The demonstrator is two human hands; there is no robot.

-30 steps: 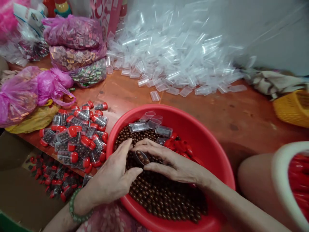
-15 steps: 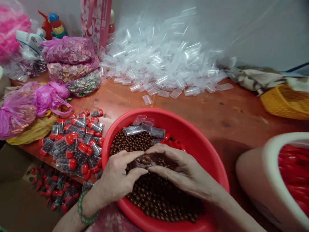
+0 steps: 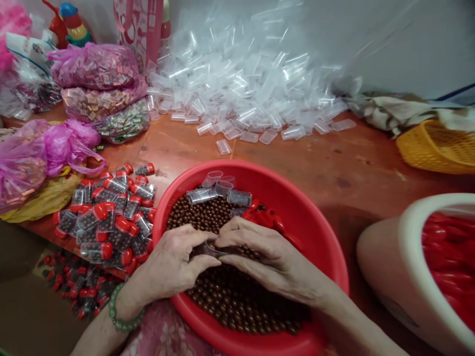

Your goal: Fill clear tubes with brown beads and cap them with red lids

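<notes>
Clear plastic container [image 3: 210, 250] pinched in my left hand [image 3: 174, 262], right hand [image 3: 265, 254] curved, thumb parted, at its rim, I work best low over brown balls [image 3: 237, 299].

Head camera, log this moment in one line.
left hand: holds clear container; right hand: fingers at its rim; red basin: brown balls, red caps; capped containers: beside basin

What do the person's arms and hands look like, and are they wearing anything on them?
The left hand and right hand are both bare, with no gloves. No sleeves show on the forearms as far as the picture reaches. A green bracelet of round beads circles the left wrist. The right wrist has nothing on it.
</notes>
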